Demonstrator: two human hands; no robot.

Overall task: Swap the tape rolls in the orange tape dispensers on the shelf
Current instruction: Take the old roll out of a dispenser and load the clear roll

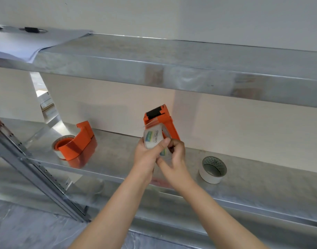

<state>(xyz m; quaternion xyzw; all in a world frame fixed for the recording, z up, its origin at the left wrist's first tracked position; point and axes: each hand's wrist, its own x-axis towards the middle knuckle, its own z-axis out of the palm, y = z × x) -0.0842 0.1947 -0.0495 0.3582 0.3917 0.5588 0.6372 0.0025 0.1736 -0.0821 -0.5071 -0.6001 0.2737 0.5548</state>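
Above the middle metal shelf (253, 184) I hold an orange tape dispenser (163, 121), its black toothed blade pointing up. A clear tape roll (153, 138) with a printed label sits in it. My left hand (147, 155) grips the roll from the left, thumb across its rim. My right hand (174, 155) pinches the dispenser's lower part just beside the roll. A second orange dispenser (78, 142) lies on its side on the shelf to the left, with a clear roll (59, 146) on its hub. A loose white tape roll (212, 169) stands on the shelf at the right.
An upper metal shelf (172, 69) overhangs the work area, with a sheet of paper (24, 45) and a black clip (31, 30) at its left end. A slanted shelf upright (37, 169) crosses the lower left. A white wall backs the shelf.
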